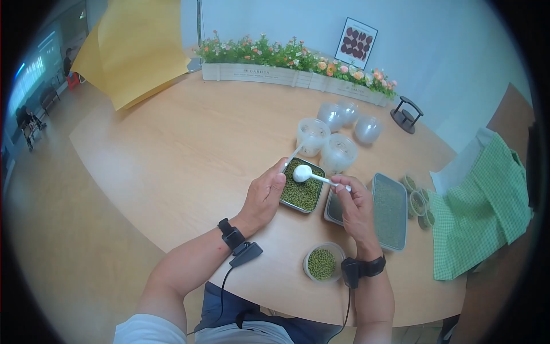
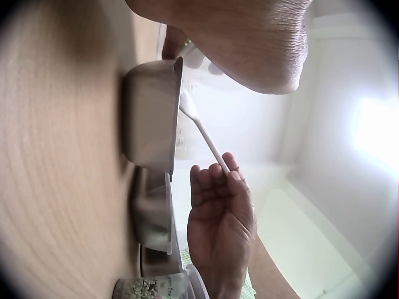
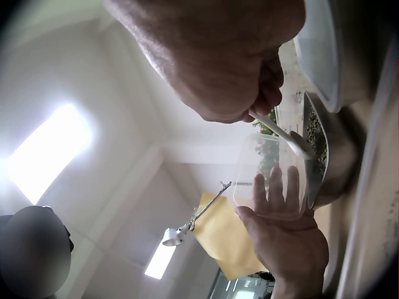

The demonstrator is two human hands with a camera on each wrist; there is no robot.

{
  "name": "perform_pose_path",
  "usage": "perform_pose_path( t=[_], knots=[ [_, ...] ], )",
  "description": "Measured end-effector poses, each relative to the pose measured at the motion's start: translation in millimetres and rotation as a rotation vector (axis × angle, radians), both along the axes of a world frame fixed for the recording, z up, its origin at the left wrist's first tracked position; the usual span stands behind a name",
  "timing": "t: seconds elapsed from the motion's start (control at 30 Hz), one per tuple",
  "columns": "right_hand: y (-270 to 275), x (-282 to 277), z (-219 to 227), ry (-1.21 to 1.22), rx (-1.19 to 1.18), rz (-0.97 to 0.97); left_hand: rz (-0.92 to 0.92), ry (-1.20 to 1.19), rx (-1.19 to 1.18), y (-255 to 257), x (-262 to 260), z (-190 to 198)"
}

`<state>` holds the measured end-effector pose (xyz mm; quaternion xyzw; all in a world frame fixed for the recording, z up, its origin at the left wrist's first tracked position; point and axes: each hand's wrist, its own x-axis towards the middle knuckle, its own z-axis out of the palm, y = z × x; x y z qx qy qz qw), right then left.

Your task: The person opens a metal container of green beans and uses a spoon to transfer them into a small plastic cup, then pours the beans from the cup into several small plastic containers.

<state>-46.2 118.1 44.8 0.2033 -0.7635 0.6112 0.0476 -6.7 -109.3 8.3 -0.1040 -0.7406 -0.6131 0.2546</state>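
Note:
My right hand (image 1: 358,212) pinches the handle of a white spoon (image 1: 302,173) between thumb and fingers. The spoon's bowl is over green mung beans (image 1: 301,195) that fill a rectangular metal container (image 3: 340,168). On the container's left side, my left hand (image 1: 264,192) holds a translucent plastic lid (image 3: 249,168) on edge, its thumb at the lid's border and its fingers showing through from behind. Only a thin pale edge of the lid shows in the head view. Near the right wrist stands a round clear tub (image 1: 340,252) holding more mung beans.
Right of the metal container lies a large lidded box (image 1: 391,212), with small cups (image 1: 417,202) and a green checked cloth (image 1: 481,206) beyond it. Several clear plastic cups (image 1: 339,153) stand behind the container. A flower planter (image 1: 252,73) lines the table's back edge.

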Motion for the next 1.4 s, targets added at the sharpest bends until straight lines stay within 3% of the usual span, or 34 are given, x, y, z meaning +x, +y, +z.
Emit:
perform_pose_path(
  t=[0.07, 0.17, 0.33, 0.87, 0.93, 1.03, 1.4],
  knots=[
    [-2, 0, 3, 0.003, -0.02, -0.019, -0.055, -0.055, 0.005, -2, 0, 0],
    [-1, 3, 10, 0.056, 0.178, -0.008, 0.006, 0.01, 0.0, 0, -4, -4],
    [8, -4, 8, -0.059, 0.019, -0.03, 0.016, 0.014, -0.01, 1, -4, -4],
    [7, -8, -3, -0.027, 0.071, 0.039, -0.002, 0.022, 0.01, 1, -8, -10],
    [9, -7, 0, -0.129, 0.134, 0.086, -0.007, 0.015, 0.008, 0, -7, -8],
    [6, -2, 9, -0.071, 0.003, 0.038, -0.005, -0.001, 0.004, -1, -6, -9],
    [23, 5, 40, -0.048, -0.061, 0.008, 0.002, -0.015, -0.014, 0, -1, -2]
  ],
)
